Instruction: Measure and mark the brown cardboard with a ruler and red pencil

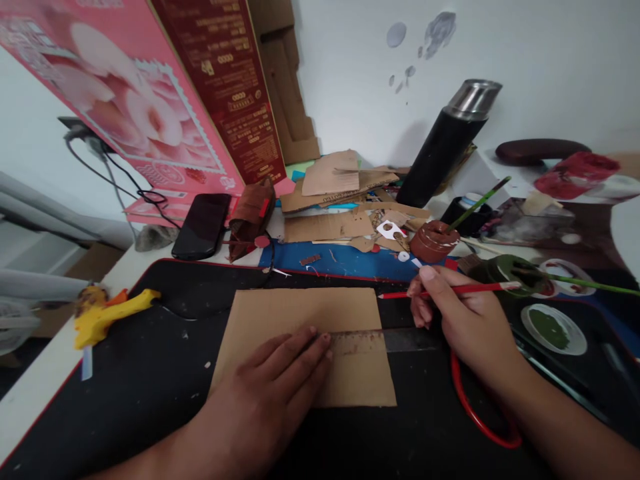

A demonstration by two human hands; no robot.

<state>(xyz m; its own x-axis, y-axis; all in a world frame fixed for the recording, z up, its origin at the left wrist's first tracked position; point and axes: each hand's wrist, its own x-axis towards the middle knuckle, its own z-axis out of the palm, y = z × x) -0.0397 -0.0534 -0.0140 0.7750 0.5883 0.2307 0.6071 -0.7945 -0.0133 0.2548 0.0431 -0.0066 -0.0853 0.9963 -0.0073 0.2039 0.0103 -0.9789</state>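
Note:
A flat rectangle of brown cardboard (300, 310) lies on the black mat in front of me. Across its right half runs a clear ruler (407, 340), which sticks out past the cardboard's right edge. My left hand (280, 373) lies flat on the cardboard, fingers stretched, with its fingertips at the ruler's left end. To the right, my right hand (460, 313) is closed around a red pencil (465, 289), its sharpened tip pointing left just beyond the cardboard's upper right corner. A red cable-like loop (467, 400) curves below the right wrist.
A yellow glue gun (117, 317) lies at the left. Behind are a black phone (201, 225), cardboard scraps (330, 227), a brown paint jar (434, 241) and a black thermos (445, 147). On the right stand a green paint jar (505, 270) and a green paint lid (553, 329).

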